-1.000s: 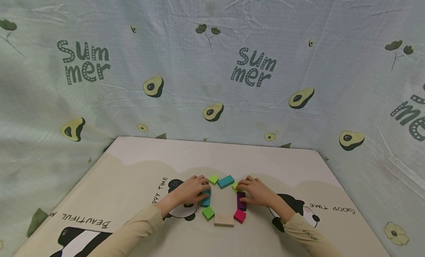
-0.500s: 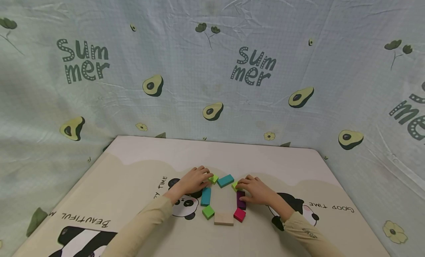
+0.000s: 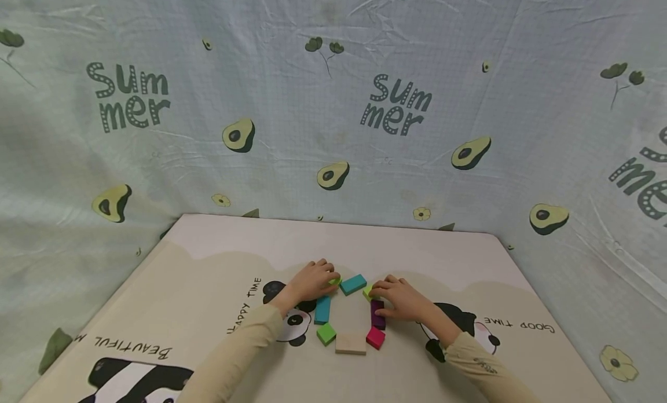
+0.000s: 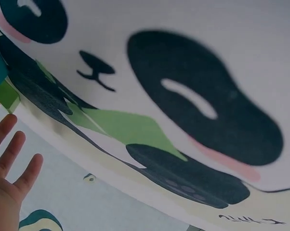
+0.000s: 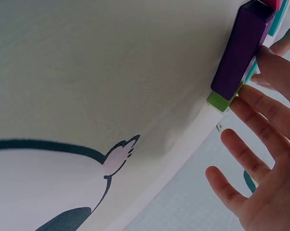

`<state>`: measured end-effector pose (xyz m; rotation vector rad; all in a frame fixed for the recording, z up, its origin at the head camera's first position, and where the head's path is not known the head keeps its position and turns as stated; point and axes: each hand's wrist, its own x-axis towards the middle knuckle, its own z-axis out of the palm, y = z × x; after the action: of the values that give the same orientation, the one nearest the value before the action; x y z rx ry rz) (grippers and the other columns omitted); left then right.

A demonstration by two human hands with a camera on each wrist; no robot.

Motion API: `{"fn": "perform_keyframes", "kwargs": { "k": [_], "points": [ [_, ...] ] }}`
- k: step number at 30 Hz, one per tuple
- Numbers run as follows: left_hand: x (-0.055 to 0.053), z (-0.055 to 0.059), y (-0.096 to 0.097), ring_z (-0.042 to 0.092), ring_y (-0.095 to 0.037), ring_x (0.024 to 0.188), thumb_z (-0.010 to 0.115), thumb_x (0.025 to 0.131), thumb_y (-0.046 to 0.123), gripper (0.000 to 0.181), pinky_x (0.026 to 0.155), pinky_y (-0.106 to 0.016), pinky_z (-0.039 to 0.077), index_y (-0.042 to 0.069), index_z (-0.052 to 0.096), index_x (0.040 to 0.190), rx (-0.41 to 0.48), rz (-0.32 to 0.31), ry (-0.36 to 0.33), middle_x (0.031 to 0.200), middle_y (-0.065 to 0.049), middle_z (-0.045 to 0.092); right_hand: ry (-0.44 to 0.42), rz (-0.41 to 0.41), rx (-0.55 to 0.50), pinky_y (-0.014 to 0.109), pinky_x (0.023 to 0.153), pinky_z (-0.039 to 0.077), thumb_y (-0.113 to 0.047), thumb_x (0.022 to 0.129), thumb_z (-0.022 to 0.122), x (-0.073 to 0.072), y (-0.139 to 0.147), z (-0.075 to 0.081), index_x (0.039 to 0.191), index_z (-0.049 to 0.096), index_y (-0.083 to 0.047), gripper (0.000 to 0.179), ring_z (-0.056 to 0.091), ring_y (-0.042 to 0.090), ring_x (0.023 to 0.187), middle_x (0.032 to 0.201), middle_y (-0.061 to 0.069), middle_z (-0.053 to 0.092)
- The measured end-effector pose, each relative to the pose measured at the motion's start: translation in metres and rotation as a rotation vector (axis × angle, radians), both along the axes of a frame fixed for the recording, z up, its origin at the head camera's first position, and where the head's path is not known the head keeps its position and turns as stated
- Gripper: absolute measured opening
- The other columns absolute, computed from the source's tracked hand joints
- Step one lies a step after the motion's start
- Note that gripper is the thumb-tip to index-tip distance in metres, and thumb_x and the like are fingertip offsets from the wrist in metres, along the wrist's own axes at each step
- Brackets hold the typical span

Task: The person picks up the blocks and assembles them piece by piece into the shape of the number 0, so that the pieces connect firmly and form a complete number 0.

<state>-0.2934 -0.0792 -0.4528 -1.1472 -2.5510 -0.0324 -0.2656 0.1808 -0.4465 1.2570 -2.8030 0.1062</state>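
Observation:
In the head view several coloured blocks lie in a ring on the table. My left hand [image 3: 311, 282] is over the light green block [image 3: 336, 281] at the far left of the ring, thumb on the near side and fingers on the far side, partly covering it. Its other fingers spread out in the left wrist view. Just below lies a blue block [image 3: 322, 310]. My right hand [image 3: 402, 299] rests at the ring's right side, its fingertips at another light green block [image 3: 367, 291] and its thumb at the purple block [image 5: 243, 53]. Those fingers look extended.
Nearer me lie a green block [image 3: 326, 334], a plain wooden block [image 3: 351, 344] and a red block [image 3: 376, 337]. A second blue block [image 3: 353, 284] lies at the far side. Panda drawings cover the table [image 3: 333, 241]; a printed curtain [image 3: 281, 102] hangs behind.
My left hand has left the left blue block and moved away from me and right to the far-left light green block. My right hand stays in place.

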Motion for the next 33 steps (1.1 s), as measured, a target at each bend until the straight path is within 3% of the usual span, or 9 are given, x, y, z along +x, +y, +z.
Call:
{"fn": "perform_keyframes", "kwargs": {
  "k": [17, 33],
  "points": [
    [-0.0006, 0.0009, 0.0065, 0.050, -0.015, 0.083, 0.063, 0.081, 0.032, 0.021, 0.066, -0.030, 0.043, 0.018, 0.064, 0.098, -0.039, 0.022, 0.037, 0.088, 0.000, 0.058, -0.015, -0.008, -0.006, 0.039, 0.077, 0.041, -0.032, 0.080, 0.064, 0.0003, -0.0002, -0.0003, 0.110, 0.061, -0.015, 0.035, 0.047, 0.018, 0.100, 0.112, 0.001, 0.059],
    [0.0036, 0.0060, 0.0029, 0.053, -0.015, 0.083, 0.063, 0.081, 0.026, 0.017, 0.065, -0.030, 0.043, 0.019, 0.067, 0.096, -0.021, 0.003, -0.035, 0.089, 0.000, 0.061, -0.024, -0.016, -0.016, 0.038, 0.077, 0.041, -0.032, 0.080, 0.065, 0.0025, -0.0020, 0.0015, 0.109, 0.061, -0.014, 0.034, 0.047, 0.019, 0.099, 0.111, 0.001, 0.059]
  ]
}}
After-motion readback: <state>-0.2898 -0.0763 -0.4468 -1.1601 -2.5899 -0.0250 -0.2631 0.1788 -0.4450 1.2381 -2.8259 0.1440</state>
